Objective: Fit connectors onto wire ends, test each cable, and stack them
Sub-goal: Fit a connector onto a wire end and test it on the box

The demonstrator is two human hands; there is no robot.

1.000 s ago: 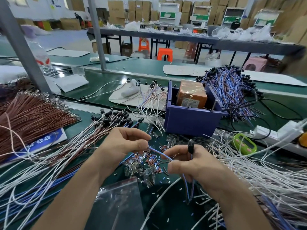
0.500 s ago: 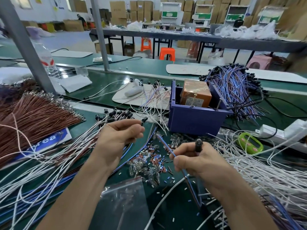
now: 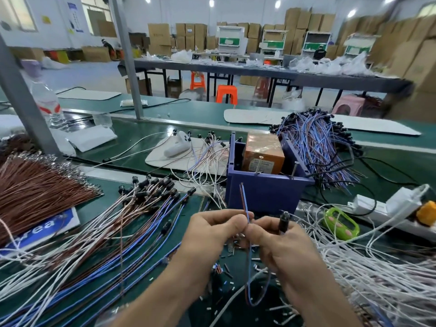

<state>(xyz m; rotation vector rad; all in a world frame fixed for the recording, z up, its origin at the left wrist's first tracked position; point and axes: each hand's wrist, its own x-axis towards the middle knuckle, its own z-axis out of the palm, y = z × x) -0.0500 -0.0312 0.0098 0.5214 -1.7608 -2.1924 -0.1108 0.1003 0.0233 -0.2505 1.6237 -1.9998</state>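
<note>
Progress: mid-batch. Left hand [image 3: 212,234] and right hand [image 3: 285,253] both pinch one blue-brown wire pair [image 3: 244,201], ends up, just in front of purple bin [image 3: 264,194]. Right hand also grips black connector [image 3: 283,221], not yet fitted. Capped cables [image 3: 151,192] lie stacked on the left, far bundle [image 3: 316,142] beyond the bin. White wires [image 3: 377,279] on the right look undone, so plenty probably left

**Where things lie on your bench**

Your left hand [image 3: 212,234] and right hand [image 3: 283,246] meet at near centre, pinching a wire pair [image 3: 244,199] between them, above scattered small parts [image 3: 226,270]. Just beyond stands the bin [image 3: 264,197], with a carton [image 3: 263,154] in it. Far right of the bin lies a heap of cables [image 3: 313,147]. Nearer on the right are a power strip [image 3: 387,206] (a small handheld device [image 3: 341,223] just before it) and loose wires [image 3: 377,274]. Left of your hands lie connector-tipped cables [image 3: 132,223], with a wire bundle [image 3: 35,192] farther left.
</note>
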